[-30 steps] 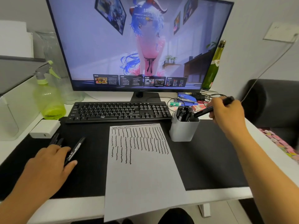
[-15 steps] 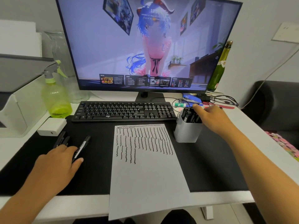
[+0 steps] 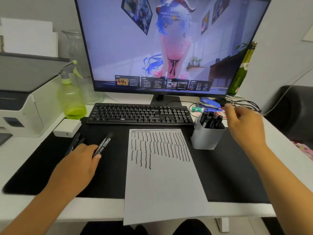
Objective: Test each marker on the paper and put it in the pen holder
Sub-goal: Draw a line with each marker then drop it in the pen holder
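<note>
A white sheet of paper (image 3: pixel 162 175) with many wavy black test lines lies on the black desk mat (image 3: pixel 228 175). To its right stands a grey pen holder (image 3: pixel 205 138) with several black markers (image 3: pixel 210 120) in it. My right hand (image 3: pixel 243 122) hovers just right of the holder, fingers loose, holding nothing. My left hand (image 3: pixel 79 163) rests on the mat at the left and grips a black marker (image 3: pixel 105 143) between thumb and fingers. Two more black markers (image 3: pixel 75 141) lie beside it.
A black keyboard (image 3: pixel 140 114) and a monitor (image 3: pixel 162 44) stand behind the paper. A green spray bottle (image 3: pixel 71 97), white charger (image 3: pixel 67 128) and printer (image 3: pixel 22 102) are at the left. Cables, small items and a green bottle (image 3: pixel 242 70) sit at the back right.
My right hand dropped its marker into the pen holder and has pulled back to the right, empty. My left hand stays on the marker at the left.
</note>
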Available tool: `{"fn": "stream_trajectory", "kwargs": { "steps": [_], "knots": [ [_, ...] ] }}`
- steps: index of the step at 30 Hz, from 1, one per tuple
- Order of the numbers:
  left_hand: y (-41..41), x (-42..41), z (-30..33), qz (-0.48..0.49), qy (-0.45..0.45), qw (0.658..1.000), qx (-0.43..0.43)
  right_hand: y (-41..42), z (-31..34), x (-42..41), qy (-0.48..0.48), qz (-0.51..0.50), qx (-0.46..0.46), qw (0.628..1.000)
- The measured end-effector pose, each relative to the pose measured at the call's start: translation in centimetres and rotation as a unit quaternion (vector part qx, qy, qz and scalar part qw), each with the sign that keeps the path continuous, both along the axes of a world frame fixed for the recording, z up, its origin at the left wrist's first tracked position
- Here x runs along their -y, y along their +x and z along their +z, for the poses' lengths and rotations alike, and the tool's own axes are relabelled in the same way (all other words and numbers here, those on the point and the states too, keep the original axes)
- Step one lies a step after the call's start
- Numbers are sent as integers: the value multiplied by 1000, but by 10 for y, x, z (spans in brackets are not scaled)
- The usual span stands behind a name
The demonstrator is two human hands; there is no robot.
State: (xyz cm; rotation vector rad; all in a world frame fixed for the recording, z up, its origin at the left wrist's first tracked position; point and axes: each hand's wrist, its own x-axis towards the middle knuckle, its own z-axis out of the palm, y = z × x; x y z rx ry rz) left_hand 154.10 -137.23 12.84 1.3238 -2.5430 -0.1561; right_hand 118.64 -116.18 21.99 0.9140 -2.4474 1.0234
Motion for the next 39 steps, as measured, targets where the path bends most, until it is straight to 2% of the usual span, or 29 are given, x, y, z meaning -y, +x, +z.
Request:
{"fn": "stream_trajectory", "kwargs": {
  "steps": [2,3,5,6,8,10,11,13,17,21,23,27,29,30,31,32,34,37,39],
  "knots": [
    [-4,-6,4,-33,12,998,-54,25,-5,-4,-101,28,-28,994],
    [-6,-11,6,-58,15,995,-82,41,-11,-4,-125,71,-4,990],
    [-14,-24,12,-113,21,985,-131,77,-25,-1,-103,168,118,973],
    [-20,-31,15,-144,24,978,-149,94,-31,2,-71,216,206,952],
    [-31,-47,20,-214,33,962,-167,123,-47,9,-19,303,397,866],
    [-41,-59,23,-281,45,944,-169,145,-61,18,-24,368,522,769],
    [-44,-63,24,-310,46,935,-164,152,-66,22,-49,383,549,741],
    [-47,-69,25,-346,55,922,-168,160,-73,28,-106,380,575,717],
    [-45,-71,27,-299,103,924,-214,157,-76,32,-159,358,599,698],
    [-42,-73,24,-319,70,933,-150,155,-75,32,-173,385,606,674],
    [-44,-75,27,-306,58,939,-147,154,-75,30,-173,399,600,672],
    [-36,-81,24,-311,82,946,-48,153,-73,25,-190,406,569,689],
    [-29,-68,24,-287,95,953,13,134,-67,15,-274,324,576,699],
    [-27,-55,25,-217,104,970,43,116,-61,6,-332,276,568,701],
    [-8,-42,18,-194,156,966,76,98,-54,-3,-375,244,546,709],
    [1,-30,21,-156,161,964,141,84,-47,-10,-381,240,515,730],
    [6,-19,17,-104,197,966,129,74,-42,-16,-321,275,464,779],
    [-7,-29,21,-115,162,980,0,85,-48,0,-266,302,433,806],
    [-13,-36,15,-150,129,980,-34,94,-54,14,-232,303,428,819]
  ]
}}
